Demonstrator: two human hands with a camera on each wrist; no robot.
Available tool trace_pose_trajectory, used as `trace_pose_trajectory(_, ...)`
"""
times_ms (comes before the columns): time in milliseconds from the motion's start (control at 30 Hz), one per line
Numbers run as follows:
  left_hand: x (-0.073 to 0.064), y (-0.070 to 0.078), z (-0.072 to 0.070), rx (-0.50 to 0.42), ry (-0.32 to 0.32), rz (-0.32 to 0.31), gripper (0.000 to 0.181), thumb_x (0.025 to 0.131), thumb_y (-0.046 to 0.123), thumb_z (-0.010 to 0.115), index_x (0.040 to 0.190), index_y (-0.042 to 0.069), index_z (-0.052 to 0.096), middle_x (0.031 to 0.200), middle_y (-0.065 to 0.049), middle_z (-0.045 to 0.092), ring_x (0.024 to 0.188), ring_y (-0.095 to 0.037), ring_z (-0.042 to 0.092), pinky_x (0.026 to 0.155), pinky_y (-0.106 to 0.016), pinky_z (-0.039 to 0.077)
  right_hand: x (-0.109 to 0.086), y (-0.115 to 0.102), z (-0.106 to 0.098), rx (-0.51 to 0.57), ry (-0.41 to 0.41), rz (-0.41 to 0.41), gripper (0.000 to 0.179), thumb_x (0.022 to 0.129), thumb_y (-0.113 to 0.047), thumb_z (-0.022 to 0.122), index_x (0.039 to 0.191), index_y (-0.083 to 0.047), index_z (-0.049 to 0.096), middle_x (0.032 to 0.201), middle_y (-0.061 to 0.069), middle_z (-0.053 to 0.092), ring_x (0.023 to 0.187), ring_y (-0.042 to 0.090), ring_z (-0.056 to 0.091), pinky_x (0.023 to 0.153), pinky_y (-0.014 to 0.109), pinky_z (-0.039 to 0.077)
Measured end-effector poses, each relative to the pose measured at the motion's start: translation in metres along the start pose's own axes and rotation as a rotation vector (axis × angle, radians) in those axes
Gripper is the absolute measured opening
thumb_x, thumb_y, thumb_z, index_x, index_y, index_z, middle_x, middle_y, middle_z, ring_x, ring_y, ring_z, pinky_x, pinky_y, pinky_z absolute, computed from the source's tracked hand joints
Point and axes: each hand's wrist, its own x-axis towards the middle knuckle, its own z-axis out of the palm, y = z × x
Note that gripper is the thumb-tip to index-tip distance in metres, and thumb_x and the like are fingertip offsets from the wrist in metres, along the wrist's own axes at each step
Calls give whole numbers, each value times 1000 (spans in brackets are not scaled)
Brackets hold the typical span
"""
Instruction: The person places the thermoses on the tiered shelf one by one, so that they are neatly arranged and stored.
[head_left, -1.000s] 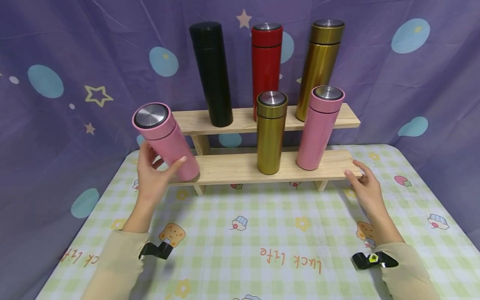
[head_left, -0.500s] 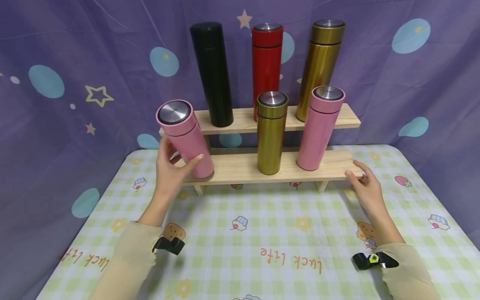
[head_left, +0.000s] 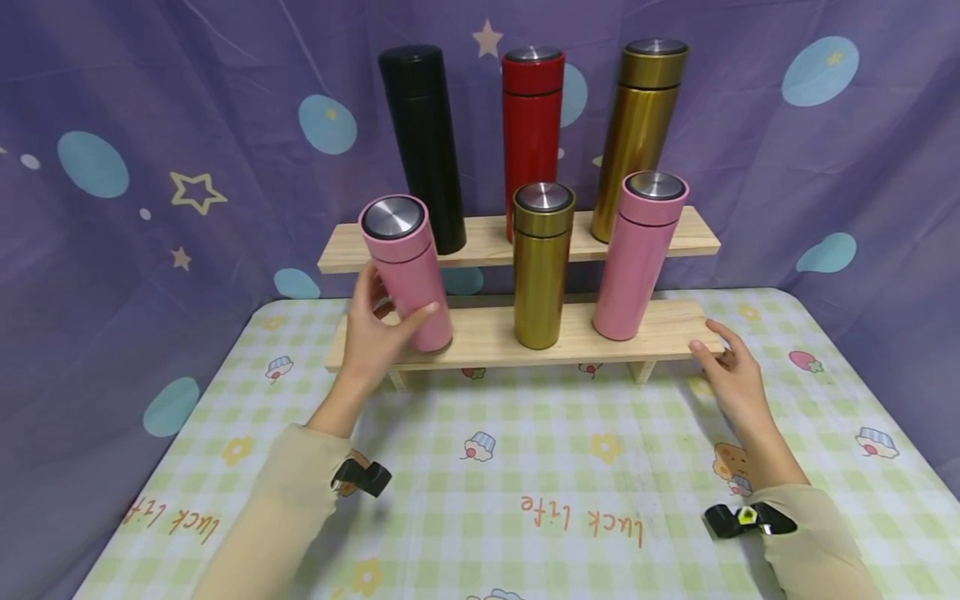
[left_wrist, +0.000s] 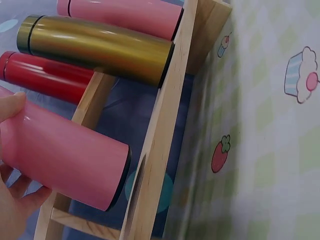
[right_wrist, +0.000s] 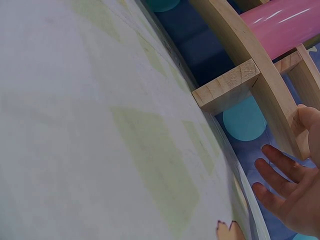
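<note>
In the head view my left hand (head_left: 378,337) grips a pink thermos bottle (head_left: 408,279) round its lower body, thumb across the front. The bottle leans a little, its base close over the left part of the lower board (head_left: 480,329) of a two-tier wooden shelf. The left wrist view shows its dark base rim (left_wrist: 120,180) beside that board's edge. My right hand (head_left: 731,371) pinches the right end of the lower board between thumb and index finger; in the right wrist view its other fingers (right_wrist: 277,177) spread below the board.
A gold bottle (head_left: 543,275) and another pink bottle (head_left: 637,267) stand on the lower board. Black (head_left: 427,158), red (head_left: 532,133) and tall gold (head_left: 637,133) bottles stand on the upper board (head_left: 480,237). A checked cloth (head_left: 555,450) covers the table; a purple curtain (head_left: 225,108) hangs behind.
My left hand has carried the pink bottle rightward along the lower board, from its left end toward the gold bottle, and the bottle leans less. My right hand has stayed in place.
</note>
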Motion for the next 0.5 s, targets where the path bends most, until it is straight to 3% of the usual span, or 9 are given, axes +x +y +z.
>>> trace_pose_trajectory(200, 3, 9, 9, -4, -35, 7, 78, 80, 1, 79, 146, -2, 38, 136, -24, 49, 116, -33, 52, 97, -47, 43, 1, 1, -1, -12, -7, -2, 69, 99, -48, 54, 157, -17, 30, 122, 24, 57, 93, 5, 58, 72, 13, 47)
trace_pose_trajectory(500, 6, 5, 17, 9, -78, -42, 80, 81, 3, 80, 148, 2, 37, 132, -24, 51, 116, -34, 51, 96, -46, 44, 1, 2, -2, -30, -11, -2, 70, 99, -48, 53, 157, -17, 29, 120, 22, 58, 93, 8, 58, 71, 14, 46)
